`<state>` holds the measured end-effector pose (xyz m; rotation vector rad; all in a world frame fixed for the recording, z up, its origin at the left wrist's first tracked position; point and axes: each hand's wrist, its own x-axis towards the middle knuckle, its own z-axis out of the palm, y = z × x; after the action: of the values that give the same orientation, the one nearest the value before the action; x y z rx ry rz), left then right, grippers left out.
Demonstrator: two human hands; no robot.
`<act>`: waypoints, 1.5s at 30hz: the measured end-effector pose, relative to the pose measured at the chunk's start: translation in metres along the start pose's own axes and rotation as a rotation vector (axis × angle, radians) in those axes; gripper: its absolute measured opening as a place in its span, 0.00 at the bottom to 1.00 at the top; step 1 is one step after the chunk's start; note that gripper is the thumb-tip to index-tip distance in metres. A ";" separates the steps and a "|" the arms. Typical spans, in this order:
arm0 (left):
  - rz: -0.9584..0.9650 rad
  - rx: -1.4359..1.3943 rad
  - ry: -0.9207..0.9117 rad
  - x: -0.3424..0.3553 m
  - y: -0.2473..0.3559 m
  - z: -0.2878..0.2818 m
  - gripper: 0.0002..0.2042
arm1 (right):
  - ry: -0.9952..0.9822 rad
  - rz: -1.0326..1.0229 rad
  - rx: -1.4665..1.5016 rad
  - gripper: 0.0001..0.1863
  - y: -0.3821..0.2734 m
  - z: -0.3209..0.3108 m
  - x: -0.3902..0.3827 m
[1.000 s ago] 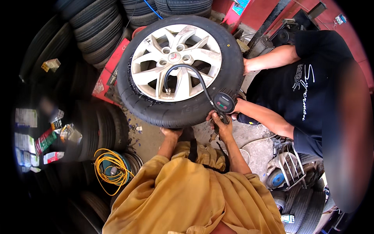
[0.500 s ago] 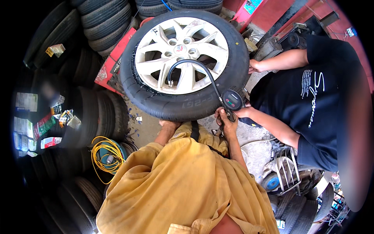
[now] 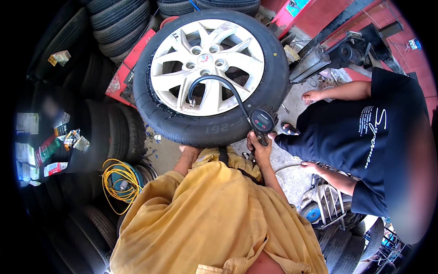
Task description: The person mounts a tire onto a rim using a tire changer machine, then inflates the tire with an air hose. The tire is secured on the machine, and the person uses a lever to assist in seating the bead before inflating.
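A black tire (image 3: 164,123) on a white alloy rim (image 3: 169,81) lies face up in front of me. My left hand (image 3: 188,151) is under its near edge, fingers hidden by the rubber. My right hand (image 3: 259,147) grips a black tire inflator with a digital gauge (image 3: 262,120) at the tire's right edge. Its black hose (image 3: 237,98) arches over the rim, ending among the lower-left spokes.
A co-worker in a black shirt (image 3: 356,137) stands at right, hands apart from mine. Stacked tires (image 3: 118,23) surround the back and left. Red equipment (image 3: 123,77), a coiled yellow hose (image 3: 119,187) and a metal trolley (image 3: 326,205) are nearby.
The co-worker's hands have left the tire and moved right and downward, the body stepping back. The tire rose in view, then shifted slightly left. My hands keep their places at it.
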<state>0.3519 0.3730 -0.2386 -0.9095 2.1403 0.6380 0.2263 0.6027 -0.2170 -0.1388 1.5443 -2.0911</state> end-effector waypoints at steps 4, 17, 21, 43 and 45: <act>0.017 0.004 0.008 0.005 0.001 -0.001 0.38 | 0.016 0.004 -0.011 0.15 0.004 -0.003 0.001; 0.039 0.012 0.030 0.016 -0.002 0.001 0.38 | 0.029 0.037 0.008 0.17 0.004 0.000 0.003; 0.044 0.018 0.036 0.016 -0.002 0.002 0.38 | -0.013 0.058 -0.075 0.18 0.001 -0.006 -0.004; 0.108 0.133 0.071 0.035 -0.017 -0.002 0.37 | 0.141 0.028 -0.001 0.19 0.045 -0.015 0.018; 0.117 0.136 0.075 0.035 -0.018 0.001 0.37 | 0.120 0.019 0.004 0.19 0.041 -0.014 0.015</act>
<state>0.3485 0.3479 -0.2690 -0.7499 2.2863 0.5155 0.2224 0.5995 -0.2630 0.0031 1.6038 -2.1216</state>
